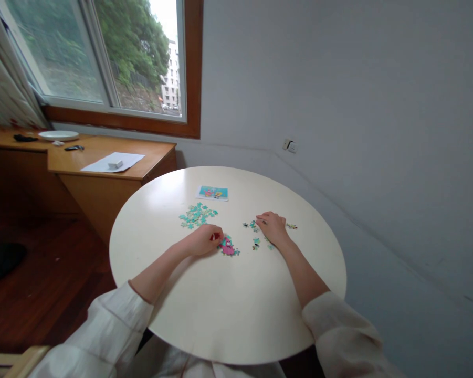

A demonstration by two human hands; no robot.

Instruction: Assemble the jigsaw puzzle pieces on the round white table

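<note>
On the round white table (205, 310), my left hand (207, 239) is curled closed beside a small joined cluster of jigsaw pieces (229, 247) with a pink cartoon figure. What its fingers hold, if anything, cannot be made out. My right hand (274, 228) reaches over scattered loose jigsaw pieces (256, 242), its fingertips drawn together and low over the tabletop; anything pinched there is too small to see. Part of those pieces is hidden under this hand. Further off lies a heap of teal jigsaw pieces (197, 215), with a picture card (213, 193) behind it.
A few more jigsaw pieces (292, 226) lie right of my right hand. Left of the table stands a wooden desk (157, 157) with a paper sheet (98, 164), a small white box (115, 164) and a white plate (59, 135). A wall (378, 157) borders the right side.
</note>
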